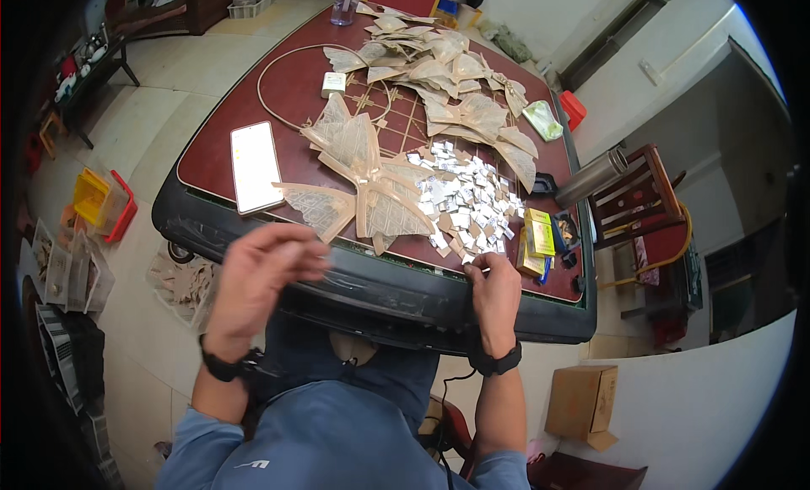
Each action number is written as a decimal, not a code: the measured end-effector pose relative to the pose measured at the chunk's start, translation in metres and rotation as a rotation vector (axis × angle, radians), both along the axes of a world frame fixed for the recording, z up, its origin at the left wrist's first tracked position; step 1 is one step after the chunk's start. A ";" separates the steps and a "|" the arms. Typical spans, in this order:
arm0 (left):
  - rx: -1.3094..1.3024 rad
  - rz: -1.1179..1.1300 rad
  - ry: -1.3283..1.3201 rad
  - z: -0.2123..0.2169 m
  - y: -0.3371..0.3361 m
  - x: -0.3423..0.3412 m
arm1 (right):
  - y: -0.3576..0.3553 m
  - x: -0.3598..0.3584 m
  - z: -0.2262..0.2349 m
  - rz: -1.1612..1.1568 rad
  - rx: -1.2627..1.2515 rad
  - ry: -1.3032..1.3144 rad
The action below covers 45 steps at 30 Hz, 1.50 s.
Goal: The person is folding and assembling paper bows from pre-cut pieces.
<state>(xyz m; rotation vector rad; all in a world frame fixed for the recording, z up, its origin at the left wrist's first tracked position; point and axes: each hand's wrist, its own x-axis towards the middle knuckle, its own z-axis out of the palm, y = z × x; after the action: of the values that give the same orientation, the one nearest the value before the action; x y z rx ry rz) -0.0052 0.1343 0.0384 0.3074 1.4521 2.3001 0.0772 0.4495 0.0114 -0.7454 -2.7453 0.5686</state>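
- Pale tiled flooring surrounded a dark-rimmed table [253,228] with a red-brown top, seen from above.
- A heap of small silvery foil pieces [464,195] lay on the table's near right part, touching a beige mesh bow [363,182].
- The right hand [494,292] rested at the table's near edge, its fingertips pinched on one foil piece at the edge of the heap.
- The left hand [257,275] hovered blurred over the near rim, fingers curled together; whether it gripped anything could not be told.
- More mesh bows [439,68] were piled at the far side.
- A white phone [256,166] lay flat left of the near bow.
- Yellow boxes [537,237] stood right of the heap.
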 end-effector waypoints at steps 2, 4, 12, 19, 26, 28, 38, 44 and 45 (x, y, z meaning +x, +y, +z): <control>0.004 -0.114 -0.006 -0.001 0.036 0.006 | -0.001 0.003 0.002 0.013 0.088 0.054; 0.020 -0.193 0.011 -0.014 0.068 0.011 | -0.002 0.001 0.011 -0.106 -0.360 0.066; -0.065 -0.227 -0.107 -0.033 0.126 0.034 | -0.060 0.024 0.012 0.276 -0.097 0.492; -0.038 -0.325 -0.151 -0.037 0.103 0.031 | -0.065 0.033 0.023 0.373 -0.383 0.381; -0.154 -0.369 -0.103 -0.031 0.097 0.034 | -0.076 0.040 0.026 0.335 -0.388 0.335; -0.084 -0.373 -0.187 -0.037 0.095 0.033 | -0.073 0.042 0.024 0.352 -0.404 0.355; -0.134 -0.348 -0.094 -0.041 0.092 0.043 | -0.078 0.044 0.017 0.430 -0.362 0.387; -0.103 -0.388 -0.110 -0.051 0.097 0.045 | -0.082 0.044 0.017 0.394 -0.313 0.342; -0.095 -0.421 -0.113 -0.056 0.098 0.045 | -0.083 0.045 0.014 0.368 -0.220 0.329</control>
<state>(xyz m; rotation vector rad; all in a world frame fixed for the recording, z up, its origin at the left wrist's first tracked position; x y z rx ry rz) 0.0401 0.2325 -0.0178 0.4047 1.2923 1.8764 0.1221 0.3661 0.0257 -0.1577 -2.5402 0.9835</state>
